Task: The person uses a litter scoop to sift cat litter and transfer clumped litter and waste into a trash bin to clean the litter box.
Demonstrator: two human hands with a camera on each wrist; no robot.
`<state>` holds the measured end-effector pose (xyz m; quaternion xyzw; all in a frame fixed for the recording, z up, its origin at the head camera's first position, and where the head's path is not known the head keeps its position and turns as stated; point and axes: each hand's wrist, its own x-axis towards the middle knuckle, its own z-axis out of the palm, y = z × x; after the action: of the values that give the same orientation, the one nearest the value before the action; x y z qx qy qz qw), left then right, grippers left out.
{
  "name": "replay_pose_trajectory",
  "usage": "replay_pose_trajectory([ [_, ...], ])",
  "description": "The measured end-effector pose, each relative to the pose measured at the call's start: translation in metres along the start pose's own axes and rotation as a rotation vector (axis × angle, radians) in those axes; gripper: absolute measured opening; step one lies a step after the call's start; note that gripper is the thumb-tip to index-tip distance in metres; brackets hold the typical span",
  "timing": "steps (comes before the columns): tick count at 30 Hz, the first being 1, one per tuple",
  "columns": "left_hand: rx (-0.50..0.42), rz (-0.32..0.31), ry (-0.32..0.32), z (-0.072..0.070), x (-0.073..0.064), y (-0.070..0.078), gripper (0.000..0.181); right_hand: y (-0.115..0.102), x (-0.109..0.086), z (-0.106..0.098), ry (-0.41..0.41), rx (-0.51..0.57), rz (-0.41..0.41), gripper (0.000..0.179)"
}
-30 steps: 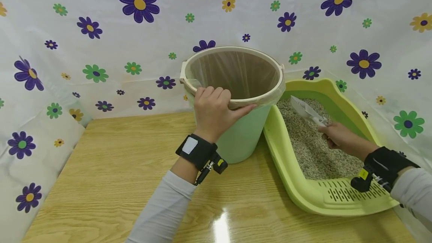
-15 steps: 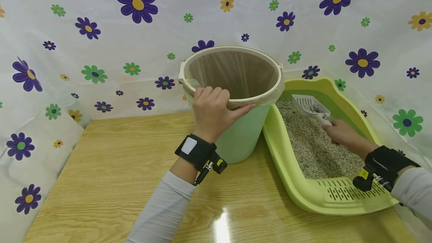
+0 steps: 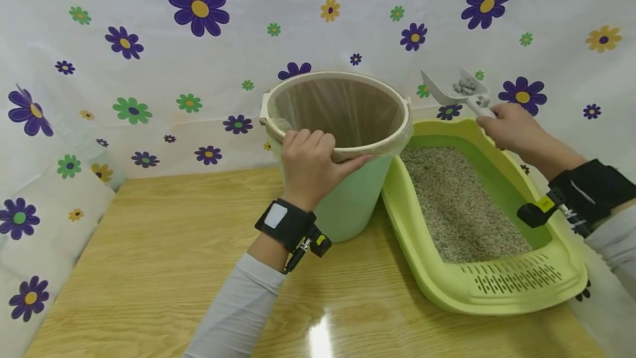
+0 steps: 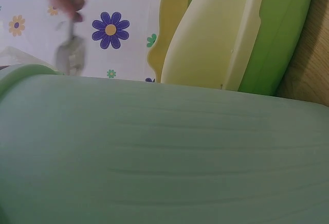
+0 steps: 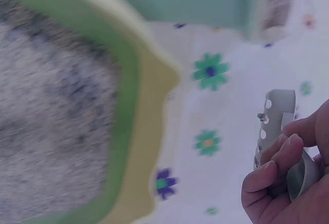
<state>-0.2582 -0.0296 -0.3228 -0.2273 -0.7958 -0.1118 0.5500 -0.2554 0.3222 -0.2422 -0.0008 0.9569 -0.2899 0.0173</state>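
Okay, so on my head feed the left hand (image 3: pixel 309 167) has its fingers hooked over the near rim of the bin (image 3: pixel 350 209), clamped on it, thumb lying along the outside and pointing right. The bin is pale green with a cream rim, standing upright on the wooden desk (image 3: pixel 174 247), and there's a see-through bag (image 3: pixel 338 106) lining it.

The right hand (image 3: pixel 514 132) has its fingers wrapped round the handle of a light grey scoop (image 3: pixel 441 91); my right wrist cam shows that grip pretty clearly. The scoop's up in the air, right of the bin and above the far end of the litter box (image 3: pixel 417 242), well clear of the litter, and it's carrying a few grey clumps (image 3: pixel 465 87). On my left wrist cam it's just a blur.

The yellow-green box sits right of the bin, litter (image 3: pixel 457 198) spread inside, slotted lip at the near end. Flowery sheet (image 3: pixel 223 79) behind everything.
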Motion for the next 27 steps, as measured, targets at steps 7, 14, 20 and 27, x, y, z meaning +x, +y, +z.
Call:
replay_pose_trajectory([
  [7, 0.003, 0.002, -0.006, 0.001, -0.002, -0.003, 0.072, -0.071, 0.014, 0.000, 0.033, -0.110, -0.123, 0.041],
  [14, 0.001, 0.006, -0.022, 0.003, -0.003, -0.002, 0.073, -0.105, 0.016, 0.039, 0.200, -0.629, -0.337, 0.022],
  [20, 0.014, 0.009, -0.024, 0.005, -0.004, -0.002, 0.072, -0.110, 0.019, 0.062, 0.457, -0.942, -0.676, 0.007],
  [27, 0.032, 0.004, -0.029, 0.004, -0.004, -0.007, 0.073, -0.117, 0.024, 0.070, 0.498, -0.958, -0.758, 0.009],
])
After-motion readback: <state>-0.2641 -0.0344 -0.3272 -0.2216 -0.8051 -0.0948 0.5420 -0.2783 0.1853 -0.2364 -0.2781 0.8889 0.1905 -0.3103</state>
